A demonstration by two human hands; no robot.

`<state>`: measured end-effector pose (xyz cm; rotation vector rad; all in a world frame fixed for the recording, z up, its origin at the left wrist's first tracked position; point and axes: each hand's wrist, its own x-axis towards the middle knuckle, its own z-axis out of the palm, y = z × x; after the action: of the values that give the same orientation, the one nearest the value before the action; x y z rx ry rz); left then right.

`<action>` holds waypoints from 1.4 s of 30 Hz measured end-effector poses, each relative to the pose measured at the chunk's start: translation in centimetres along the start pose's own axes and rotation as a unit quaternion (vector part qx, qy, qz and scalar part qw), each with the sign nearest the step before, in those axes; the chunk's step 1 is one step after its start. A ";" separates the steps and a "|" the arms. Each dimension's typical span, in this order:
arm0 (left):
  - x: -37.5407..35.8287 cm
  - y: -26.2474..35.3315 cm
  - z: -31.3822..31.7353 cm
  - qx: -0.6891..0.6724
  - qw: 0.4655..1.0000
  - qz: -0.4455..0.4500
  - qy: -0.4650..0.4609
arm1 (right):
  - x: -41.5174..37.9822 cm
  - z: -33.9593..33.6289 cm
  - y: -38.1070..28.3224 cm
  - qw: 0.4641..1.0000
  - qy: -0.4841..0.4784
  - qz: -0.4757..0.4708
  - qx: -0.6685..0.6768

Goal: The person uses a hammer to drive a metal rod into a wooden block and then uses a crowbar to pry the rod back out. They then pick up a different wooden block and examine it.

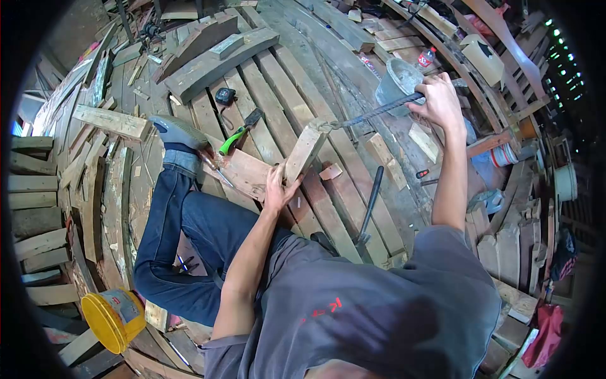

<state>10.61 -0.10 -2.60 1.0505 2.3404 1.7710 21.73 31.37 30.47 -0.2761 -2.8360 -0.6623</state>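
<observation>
the left hand [276, 189] is closed on the block [305, 153], fingers and thumb wrapped round its near end. the right hand [439, 104] grips the right end of the dark rod [382, 112] in a tight fist. the rod slants down to the left and meets the block's far end; whether it bites into the wood or only rests there, i cannot tell. the block stands tilted in the middle of the scene, beside the flat board [243, 169], over the slats [355, 161].

to work well here, i'd judge, the block wants a firm hold low down, so it can't twist, with the left fingers well clear of where the rod meets it. a steady wrist would keep the rod in line.

the block is pale, square-edged wood, with a rougher far end. the rod looks ropy, twisted along its length, perhaps metal. the board is flat and reddish brown; the slats are long and straight, their faces dull and worn. left of the block lie a tool with a smooth green handle [233, 141] and, farther off, a rounded black tape measure [225, 96]. a grey bucket [394, 81] sits behind the rod.
</observation>
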 end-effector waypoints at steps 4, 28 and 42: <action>0.0 -0.2 -0.1 0.007 1.000 0.019 0.007 | 0.9 -0.7 -0.3 0.999 -0.044 0.013 0.000; 0.0 -1.2 0.1 -0.001 0.999 0.033 -0.010 | -0.6 2.0 -1.0 0.994 -0.092 0.053 -0.023; -0.2 -1.3 0.1 0.009 0.998 0.063 0.002 | -1.3 3.6 -0.7 0.992 -0.079 0.087 0.051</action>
<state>10.14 -0.26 -3.78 1.2235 2.3468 1.7963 22.27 32.27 26.69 -0.5750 -2.9368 -0.4781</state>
